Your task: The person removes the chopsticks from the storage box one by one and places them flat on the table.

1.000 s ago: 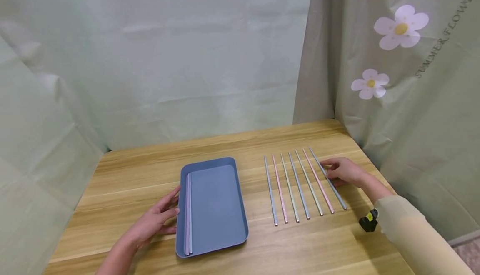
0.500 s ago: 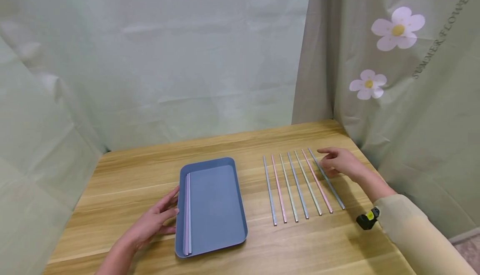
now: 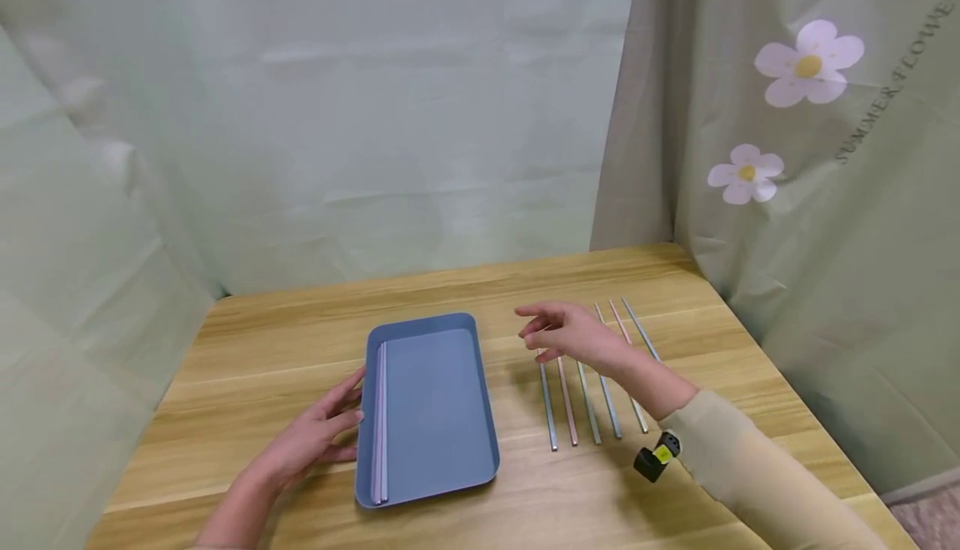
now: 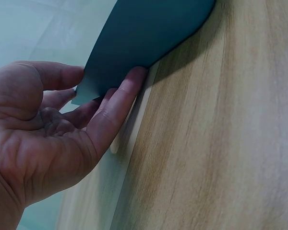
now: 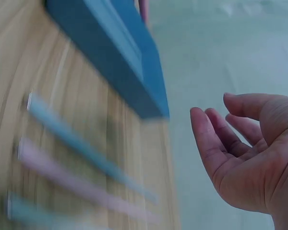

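A blue-grey rectangular tray (image 3: pixel 438 417) lies on the table, with slim purplish chopsticks (image 3: pixel 381 425) along its left inner side. My left hand (image 3: pixel 318 429) rests against the tray's left outer wall; in the left wrist view its thumb touches the rim and a fingertip meets the lower edge. To the right lies a row of several pastel chopsticks, among them a blue one (image 3: pixel 548 408) nearest the tray and a pink one (image 3: pixel 567 404). Over the far ends of the row hovers my right hand (image 3: pixel 573 337), fingers loosely bent, nothing held. It hides parts of some chopsticks.
The wooden table (image 3: pixel 285 333) meets a pale curtain (image 3: pixel 420 117) at the back, and flower-printed cloth (image 3: pixel 810 283) hangs at the right. A small black device (image 3: pixel 655 458) is on the right wrist.
My right hand has left the rightmost blue chopstick, lifting and moving left above the row towards the tray. The left hand stays at the tray's side. The chopsticks keep their places.
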The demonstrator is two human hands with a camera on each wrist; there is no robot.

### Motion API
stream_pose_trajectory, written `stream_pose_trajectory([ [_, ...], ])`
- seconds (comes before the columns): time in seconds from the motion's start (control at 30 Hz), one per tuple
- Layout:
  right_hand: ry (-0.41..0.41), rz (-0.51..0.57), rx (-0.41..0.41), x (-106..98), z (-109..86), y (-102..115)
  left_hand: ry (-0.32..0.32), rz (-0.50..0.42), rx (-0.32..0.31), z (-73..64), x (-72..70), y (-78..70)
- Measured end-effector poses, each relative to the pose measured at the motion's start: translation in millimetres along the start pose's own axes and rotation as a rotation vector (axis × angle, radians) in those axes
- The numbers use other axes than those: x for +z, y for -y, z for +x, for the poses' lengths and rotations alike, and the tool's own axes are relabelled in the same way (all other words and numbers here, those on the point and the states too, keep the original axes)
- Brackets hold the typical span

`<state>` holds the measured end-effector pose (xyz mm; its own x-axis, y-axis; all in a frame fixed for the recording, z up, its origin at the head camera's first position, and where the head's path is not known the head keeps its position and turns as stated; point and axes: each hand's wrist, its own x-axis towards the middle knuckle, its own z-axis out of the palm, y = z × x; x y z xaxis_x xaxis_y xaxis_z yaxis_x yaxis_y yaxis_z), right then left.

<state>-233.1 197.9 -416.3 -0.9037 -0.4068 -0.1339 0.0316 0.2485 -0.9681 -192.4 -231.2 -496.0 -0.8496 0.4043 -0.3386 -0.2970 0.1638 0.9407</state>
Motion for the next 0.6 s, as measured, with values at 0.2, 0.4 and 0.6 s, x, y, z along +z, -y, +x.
stream_pose_trajectory([
  [0.2, 0.103, 0.123, 0.024, 51.9, 22.5, 8.7, 0.000, 0.002, -0.001, 1.3, 0.8, 1.4],
  [0.4, 0.181, 0.217, 0.081, 92.8, 37.5, 6.5, 0.005, 0.002, 0.005, 1.0, 1.9, 0.8],
  [0.6, 0.224, 0.335, 0.177, 126.2, 50.5, 0.6, 0.002, -0.002, -0.006, 1.0, 1.9, -1.1],
])
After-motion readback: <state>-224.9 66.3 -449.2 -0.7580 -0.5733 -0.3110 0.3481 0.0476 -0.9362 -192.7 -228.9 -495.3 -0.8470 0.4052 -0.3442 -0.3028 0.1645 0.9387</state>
